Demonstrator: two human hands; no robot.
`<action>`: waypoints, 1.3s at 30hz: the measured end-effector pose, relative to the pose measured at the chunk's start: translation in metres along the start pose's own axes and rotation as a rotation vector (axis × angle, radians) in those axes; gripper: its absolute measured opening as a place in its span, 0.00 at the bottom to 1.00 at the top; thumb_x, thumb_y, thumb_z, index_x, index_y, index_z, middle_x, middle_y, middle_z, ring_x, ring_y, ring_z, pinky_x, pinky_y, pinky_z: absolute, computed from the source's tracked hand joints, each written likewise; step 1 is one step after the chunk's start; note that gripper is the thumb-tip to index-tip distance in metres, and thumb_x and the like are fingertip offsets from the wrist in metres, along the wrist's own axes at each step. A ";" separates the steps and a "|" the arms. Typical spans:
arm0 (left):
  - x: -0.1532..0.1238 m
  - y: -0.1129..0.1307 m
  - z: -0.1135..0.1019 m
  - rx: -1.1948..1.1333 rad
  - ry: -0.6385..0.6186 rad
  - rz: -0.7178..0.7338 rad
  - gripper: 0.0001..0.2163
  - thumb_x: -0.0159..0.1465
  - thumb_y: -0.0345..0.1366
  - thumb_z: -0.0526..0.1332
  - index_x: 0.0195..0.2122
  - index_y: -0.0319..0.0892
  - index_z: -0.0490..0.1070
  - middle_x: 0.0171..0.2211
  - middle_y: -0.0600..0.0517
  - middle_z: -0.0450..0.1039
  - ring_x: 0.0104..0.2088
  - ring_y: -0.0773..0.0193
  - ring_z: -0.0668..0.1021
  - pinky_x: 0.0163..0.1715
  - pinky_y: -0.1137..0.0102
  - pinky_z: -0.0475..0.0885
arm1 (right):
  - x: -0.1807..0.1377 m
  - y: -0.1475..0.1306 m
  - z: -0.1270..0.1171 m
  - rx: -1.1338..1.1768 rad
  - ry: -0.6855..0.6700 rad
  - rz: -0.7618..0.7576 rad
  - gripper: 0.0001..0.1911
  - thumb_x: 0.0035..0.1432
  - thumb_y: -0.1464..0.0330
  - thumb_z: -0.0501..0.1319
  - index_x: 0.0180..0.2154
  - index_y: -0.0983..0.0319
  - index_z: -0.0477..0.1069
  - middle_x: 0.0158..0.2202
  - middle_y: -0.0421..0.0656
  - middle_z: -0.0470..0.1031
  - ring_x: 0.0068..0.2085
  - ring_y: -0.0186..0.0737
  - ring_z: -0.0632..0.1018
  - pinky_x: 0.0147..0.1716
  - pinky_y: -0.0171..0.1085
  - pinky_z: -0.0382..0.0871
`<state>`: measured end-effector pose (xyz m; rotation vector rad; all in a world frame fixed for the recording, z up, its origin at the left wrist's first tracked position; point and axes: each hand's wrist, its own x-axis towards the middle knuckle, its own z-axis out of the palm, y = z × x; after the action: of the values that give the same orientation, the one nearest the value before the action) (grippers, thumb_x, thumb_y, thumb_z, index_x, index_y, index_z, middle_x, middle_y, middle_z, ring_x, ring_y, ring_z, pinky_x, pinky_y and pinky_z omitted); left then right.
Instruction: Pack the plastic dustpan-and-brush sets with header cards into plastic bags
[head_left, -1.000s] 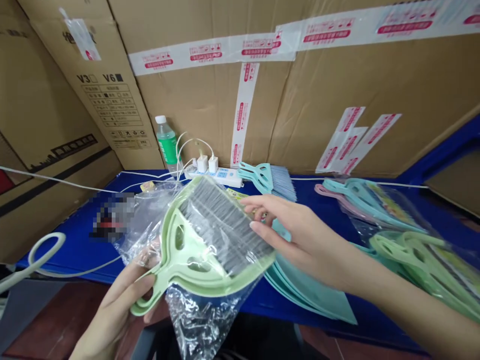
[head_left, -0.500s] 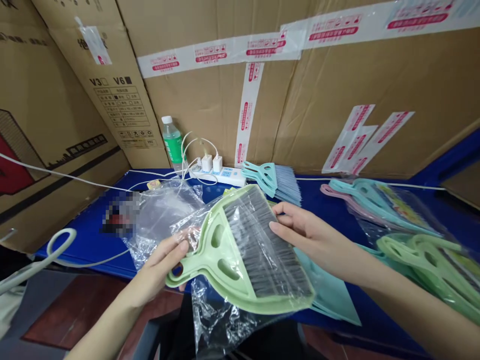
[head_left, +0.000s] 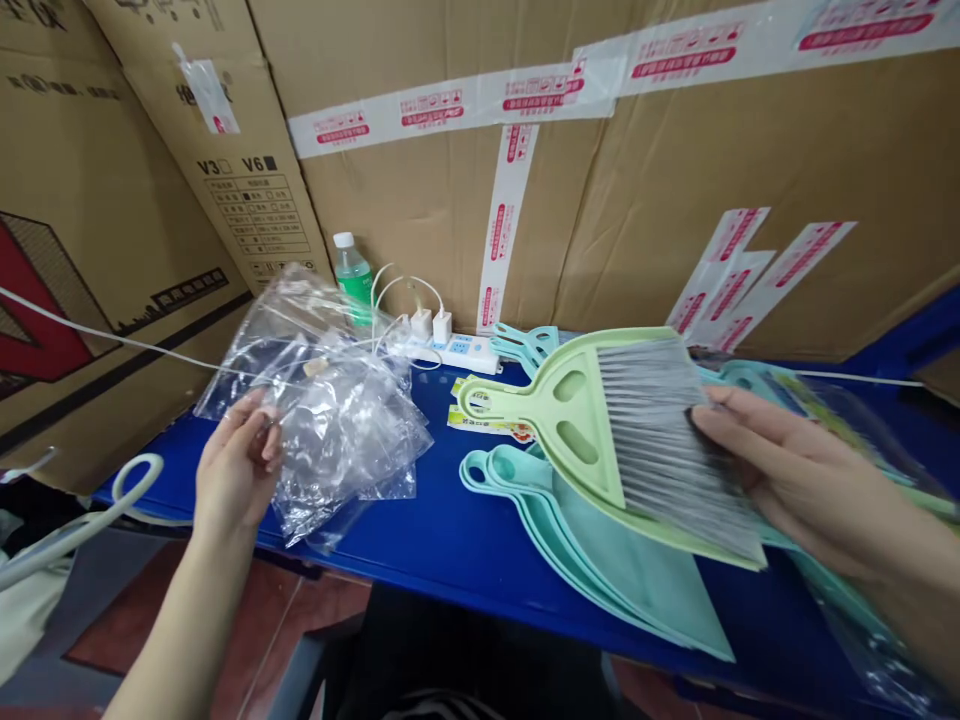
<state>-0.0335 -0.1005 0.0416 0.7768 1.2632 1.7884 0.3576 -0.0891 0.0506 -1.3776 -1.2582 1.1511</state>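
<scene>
My right hand grips a light green hand brush and the matching dustpan nested under it, by their bristle end. Their handles point left, above the table. At the left, my left hand pinches a clear plastic bag, which hangs crumpled over other clear plastic. Below the green set lies a stack of teal dustpans. Behind it a teal brush handle shows, its bristles hidden by the green set. Printed cards lie beside the green handle.
A power strip with white plugs and cables lies along the back, near a green-labelled bottle. Cardboard boxes wall off the rear and left of the blue table. More bagged sets lie at the right, partly hidden by my arm.
The plastic bag has come off the green brush and dustpan. My left hand has moved left with the bag, while my right hand has carried the set right.
</scene>
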 end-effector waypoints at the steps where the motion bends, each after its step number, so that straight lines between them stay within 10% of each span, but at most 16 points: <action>1: 0.002 0.002 0.001 -0.026 0.028 0.009 0.08 0.57 0.22 0.62 0.30 0.42 0.68 0.20 0.61 0.67 0.14 0.78 0.61 0.11 0.85 0.57 | -0.001 0.001 0.000 0.010 0.007 0.007 0.26 0.39 0.43 0.70 0.30 0.53 0.66 0.33 0.46 0.78 0.36 0.52 0.79 0.31 0.43 0.74; 7: -0.003 0.005 0.007 -0.008 0.095 -0.100 0.06 0.50 0.20 0.62 0.25 0.37 0.72 0.24 0.53 0.74 0.20 0.72 0.73 0.17 0.81 0.71 | -0.009 -0.003 0.016 0.103 0.002 0.080 0.34 0.25 0.42 0.74 0.27 0.55 0.64 0.28 0.39 0.77 0.31 0.43 0.77 0.27 0.35 0.70; 11: -0.017 -0.001 -0.013 0.106 0.001 -0.123 0.10 0.48 0.32 0.70 0.33 0.41 0.77 0.43 0.46 0.79 0.42 0.54 0.80 0.33 0.70 0.80 | -0.007 -0.003 0.022 0.154 -0.050 0.086 0.33 0.26 0.43 0.75 0.28 0.55 0.63 0.27 0.37 0.77 0.31 0.40 0.76 0.29 0.33 0.69; 16: -0.040 -0.019 -0.033 0.633 0.062 0.524 0.27 0.58 0.46 0.68 0.59 0.53 0.66 0.56 0.49 0.67 0.49 0.54 0.74 0.44 0.63 0.75 | -0.005 -0.002 0.024 0.176 -0.096 0.070 0.33 0.28 0.46 0.75 0.29 0.56 0.62 0.28 0.37 0.78 0.31 0.39 0.77 0.27 0.33 0.67; 18: -0.051 -0.021 -0.022 0.854 -0.117 0.714 0.26 0.64 0.46 0.63 0.62 0.52 0.62 0.57 0.46 0.67 0.50 0.52 0.73 0.45 0.59 0.74 | -0.006 -0.003 0.027 0.174 -0.144 0.062 0.32 0.31 0.49 0.76 0.30 0.56 0.61 0.29 0.37 0.78 0.31 0.39 0.78 0.27 0.33 0.67; 22: -0.062 -0.020 0.018 0.922 -0.775 0.585 0.29 0.66 0.44 0.62 0.67 0.54 0.54 0.57 0.46 0.71 0.51 0.53 0.77 0.47 0.62 0.75 | -0.004 -0.006 0.032 0.124 -0.302 0.032 0.28 0.43 0.47 0.71 0.35 0.56 0.62 0.32 0.39 0.78 0.31 0.38 0.78 0.31 0.36 0.71; 24: -0.063 -0.024 0.035 0.888 -0.886 0.556 0.25 0.65 0.43 0.64 0.62 0.52 0.63 0.51 0.48 0.76 0.44 0.56 0.79 0.42 0.66 0.77 | -0.002 -0.006 0.031 0.049 -0.350 0.007 0.26 0.50 0.46 0.65 0.39 0.57 0.63 0.32 0.41 0.78 0.31 0.40 0.78 0.32 0.39 0.72; 27: -0.066 -0.035 0.051 0.795 -0.831 0.620 0.15 0.65 0.38 0.63 0.53 0.48 0.70 0.41 0.51 0.79 0.28 0.66 0.77 0.30 0.73 0.75 | -0.006 -0.006 0.027 -0.208 -0.155 -0.209 0.20 0.59 0.50 0.56 0.43 0.57 0.64 0.33 0.43 0.76 0.32 0.44 0.78 0.30 0.42 0.72; 32: -0.078 -0.047 0.063 0.743 -0.692 0.748 0.13 0.64 0.33 0.64 0.50 0.45 0.70 0.37 0.54 0.78 0.23 0.71 0.74 0.25 0.78 0.73 | -0.048 -0.004 0.047 -0.903 0.306 -1.019 0.05 0.65 0.68 0.57 0.40 0.57 0.71 0.37 0.45 0.77 0.39 0.46 0.75 0.43 0.45 0.66; 39: -0.086 -0.054 0.073 0.765 -0.635 0.844 0.15 0.66 0.33 0.62 0.54 0.45 0.68 0.34 0.55 0.74 0.24 0.71 0.73 0.29 0.77 0.74 | -0.055 0.011 0.082 -1.157 0.168 -1.024 0.02 0.57 0.71 0.66 0.33 0.63 0.74 0.30 0.42 0.75 0.34 0.45 0.69 0.35 0.42 0.57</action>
<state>0.0837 -0.1317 0.0106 2.3679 1.2280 1.3461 0.2762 -0.1419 0.0312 -1.1663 -2.2192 -0.4998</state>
